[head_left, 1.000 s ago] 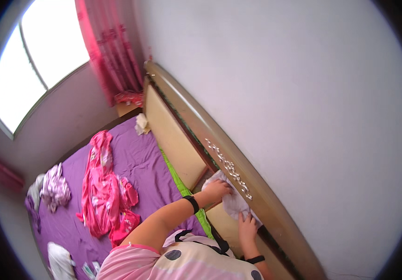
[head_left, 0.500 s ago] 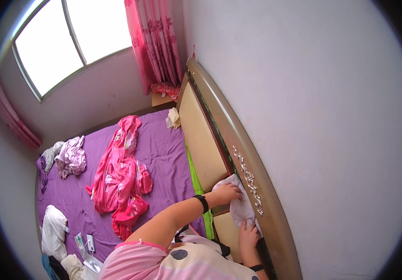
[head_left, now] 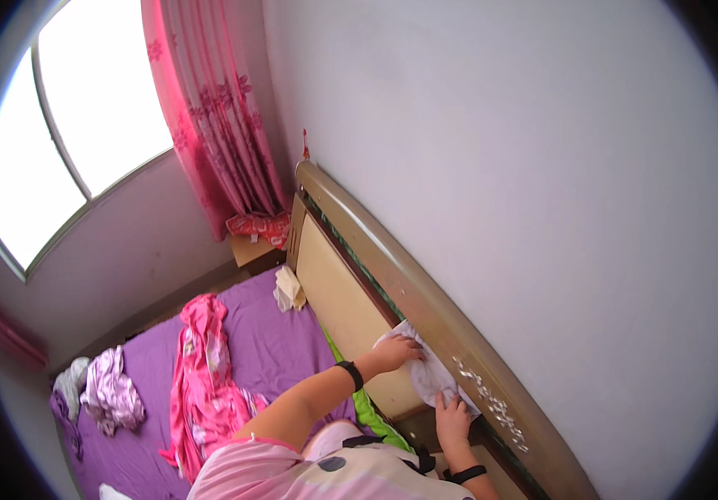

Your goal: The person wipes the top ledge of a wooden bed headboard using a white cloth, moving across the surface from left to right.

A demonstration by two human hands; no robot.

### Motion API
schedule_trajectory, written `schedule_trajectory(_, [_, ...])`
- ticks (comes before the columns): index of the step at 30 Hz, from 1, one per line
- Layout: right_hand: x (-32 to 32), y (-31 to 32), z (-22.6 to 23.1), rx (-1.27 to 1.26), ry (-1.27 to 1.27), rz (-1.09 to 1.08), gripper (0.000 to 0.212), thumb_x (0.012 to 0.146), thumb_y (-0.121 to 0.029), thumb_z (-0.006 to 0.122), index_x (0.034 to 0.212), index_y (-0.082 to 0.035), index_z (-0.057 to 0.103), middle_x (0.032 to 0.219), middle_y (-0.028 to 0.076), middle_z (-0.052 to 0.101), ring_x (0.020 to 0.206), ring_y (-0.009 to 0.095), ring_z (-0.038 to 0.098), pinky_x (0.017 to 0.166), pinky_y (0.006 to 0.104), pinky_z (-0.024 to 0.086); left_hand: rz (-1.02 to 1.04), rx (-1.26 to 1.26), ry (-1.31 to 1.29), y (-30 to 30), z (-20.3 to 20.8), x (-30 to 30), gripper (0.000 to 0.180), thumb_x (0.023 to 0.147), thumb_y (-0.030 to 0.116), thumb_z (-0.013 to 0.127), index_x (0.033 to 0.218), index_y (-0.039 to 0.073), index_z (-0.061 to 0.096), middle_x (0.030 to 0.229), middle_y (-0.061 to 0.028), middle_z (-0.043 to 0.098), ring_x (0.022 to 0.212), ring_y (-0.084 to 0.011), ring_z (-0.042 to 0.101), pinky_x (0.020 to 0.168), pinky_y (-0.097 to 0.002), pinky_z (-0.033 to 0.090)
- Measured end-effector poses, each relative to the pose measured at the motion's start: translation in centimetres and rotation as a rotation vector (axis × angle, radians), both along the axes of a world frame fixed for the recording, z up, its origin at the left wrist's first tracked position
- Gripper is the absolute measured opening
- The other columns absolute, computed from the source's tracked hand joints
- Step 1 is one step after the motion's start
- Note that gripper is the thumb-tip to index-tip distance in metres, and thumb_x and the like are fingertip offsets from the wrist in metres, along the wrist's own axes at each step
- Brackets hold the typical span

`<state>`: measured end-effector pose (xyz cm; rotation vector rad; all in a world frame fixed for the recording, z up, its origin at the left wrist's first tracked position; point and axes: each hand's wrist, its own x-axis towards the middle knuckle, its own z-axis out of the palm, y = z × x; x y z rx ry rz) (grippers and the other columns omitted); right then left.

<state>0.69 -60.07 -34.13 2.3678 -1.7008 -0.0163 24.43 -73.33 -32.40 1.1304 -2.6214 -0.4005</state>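
A white cloth (head_left: 431, 377) lies lengthwise along the ledge of the padded headboard (head_left: 351, 287), under its brown top rail (head_left: 388, 262). My left hand (head_left: 392, 354) has its fingers bent over the cloth's far end, and a black band circles that wrist. At the near end, my right hand (head_left: 452, 421) grips the cloth's edge, its thumb side partly hidden. Another dark band is on my right wrist. The cloth is stretched between both hands.
A purple sheet (head_left: 267, 321) covers the bed, with pink clothing (head_left: 205, 383) and lilac clothing (head_left: 114, 392) on it. Pale cloth (head_left: 289, 289) lies beside the headboard. Pink curtains (head_left: 213, 108) hang at the window. A small stand (head_left: 251, 250) holds red fabric at the corner.
The view has shifted toward the headboard and wall. Both hands, with the cloth between them, have moved along the headboard toward the window, away from the silver ornament.
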Motion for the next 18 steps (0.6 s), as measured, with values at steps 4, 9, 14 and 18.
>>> schedule_trajectory(4, [5.3,-3.6,0.4,0.017,0.061,-0.016,0.040,0.084,-0.014,0.050,0.124,-0.020,0.055,0.118,0.022,0.055,0.088,0.032,0.056,0.063,0.0383,0.053,-0.020,0.035,0.040,-4.3,-1.3,5.0,0.036,0.084,0.010,0.048,0.111,0.027,0.063,0.119,-0.0008,0.060,0.116,-0.0221,0.052,0.098,-0.0381,0.039])
schedule_trajectory(9, [9.5,-5.6,0.4,0.040,0.059,-0.102,0.042,0.084,-0.014,0.050,0.125,-0.020,0.054,0.121,0.021,0.052,0.093,0.032,0.055,0.066,0.0379,0.053,-0.101,0.031,0.098,-6.4,-0.9,8.9,0.036,0.082,0.007,0.049,0.110,0.025,0.062,0.121,-0.0022,0.059,0.115,-0.0239,0.053,0.098,-0.0395,0.039])
schedule_trajectory(14, [9.3,-5.0,-0.5,-0.048,0.013,-0.090,0.045,0.083,-0.016,0.050,0.128,-0.022,0.051,0.126,0.017,0.050,0.099,0.032,0.053,0.073,0.0407,0.054,-0.033,0.021,-0.084,-6.4,1.0,7.7,0.039,0.081,0.008,0.050,0.112,0.028,0.063,0.120,-0.0021,0.059,0.114,-0.0261,0.053,0.096,-0.0439,0.039])
schedule_trajectory(18, [10.1,-5.3,-0.2,-0.082,-0.034,-0.196,0.040,0.082,-0.021,0.051,0.122,-0.020,0.055,0.127,0.018,0.048,0.104,0.033,0.051,0.085,0.0442,0.050,-0.082,0.014,-0.166,-6.9,1.7,7.6,0.040,0.080,0.010,0.051,0.113,0.029,0.064,0.116,-0.0018,0.061,0.107,-0.0281,0.056,0.092,-0.0430,0.042])
